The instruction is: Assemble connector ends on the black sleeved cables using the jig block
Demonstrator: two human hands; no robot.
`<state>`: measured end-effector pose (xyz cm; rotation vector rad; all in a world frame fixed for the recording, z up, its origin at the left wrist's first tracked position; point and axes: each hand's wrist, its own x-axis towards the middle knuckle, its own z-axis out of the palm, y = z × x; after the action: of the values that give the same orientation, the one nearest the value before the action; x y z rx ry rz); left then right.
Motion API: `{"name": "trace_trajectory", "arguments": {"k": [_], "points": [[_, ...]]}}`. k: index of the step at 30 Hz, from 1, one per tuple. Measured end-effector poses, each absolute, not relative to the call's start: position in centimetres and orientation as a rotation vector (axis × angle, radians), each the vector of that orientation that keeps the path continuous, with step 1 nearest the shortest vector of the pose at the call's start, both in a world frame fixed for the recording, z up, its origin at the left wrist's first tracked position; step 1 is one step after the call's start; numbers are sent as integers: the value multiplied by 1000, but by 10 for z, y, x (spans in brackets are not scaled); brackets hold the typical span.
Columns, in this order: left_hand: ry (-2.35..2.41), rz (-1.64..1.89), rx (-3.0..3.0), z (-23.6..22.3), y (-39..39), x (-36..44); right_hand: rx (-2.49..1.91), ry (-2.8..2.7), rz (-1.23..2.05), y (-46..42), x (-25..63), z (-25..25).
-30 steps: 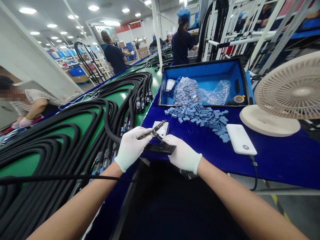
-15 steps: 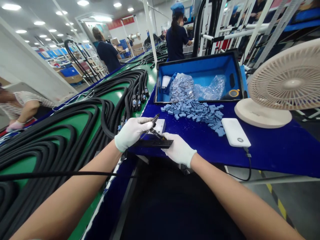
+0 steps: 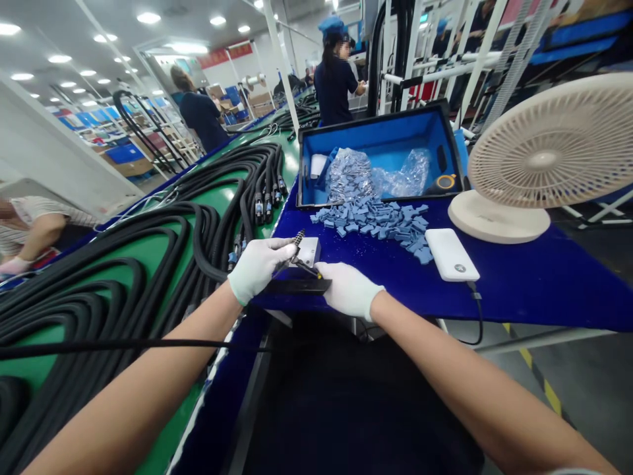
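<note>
My left hand [image 3: 257, 269], in a white glove, pinches a small black ribbed piece [image 3: 299, 239] between thumb and fingers; its tip points up. Wrapped round the handle of a dark pliers-like tool [image 3: 307, 267] with a yellow spot is my right hand [image 3: 347, 288], gloved too. The tool's dark end reaches left to my left fingertips; whether its jaws grip the piece I cannot tell. Just behind the hands sits a grey metal block [image 3: 310, 251]. A flat black bar [image 3: 301, 285] runs below them at the table's edge.
Small blue plastic pieces [image 3: 376, 221] lie heaped before a blue bin [image 3: 390, 145] with bagged pieces. A white power bank [image 3: 451, 254] and a beige fan [image 3: 499, 214] stand right. Black hoses [image 3: 198, 218] cover the green belt on the left. Co-workers are farther off.
The camera view has shifted, so the bin, fan and power bank appear farther left. Both hands keep nearly the same pose, still holding the ribbed piece and the tool.
</note>
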<state>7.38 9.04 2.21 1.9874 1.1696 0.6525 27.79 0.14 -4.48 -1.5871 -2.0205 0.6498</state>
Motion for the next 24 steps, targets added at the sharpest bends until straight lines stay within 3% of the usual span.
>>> {"name": "trace_trajectory", "arguments": {"k": [4,10,12,15,19,24], "points": [[1056,673,1805,19,97,68,-1736,-2007,415,-7,295,-35],[1078,653,1988,36,81,70,-1142,-1315,1302,-20,266,-31],[1055,560,2110,39,72,71,-1085,-1079,1411,-17,257,-35],[903,401,2261,35,64,71,-1073,-1097,1276,-10,256,-43],[772,459,2422,24,58,71,-1122,-1356,1018,-5,265,-45],[649,535,2641,10,54,72,-1058,-1409,1198,-8,267,-39]]}}
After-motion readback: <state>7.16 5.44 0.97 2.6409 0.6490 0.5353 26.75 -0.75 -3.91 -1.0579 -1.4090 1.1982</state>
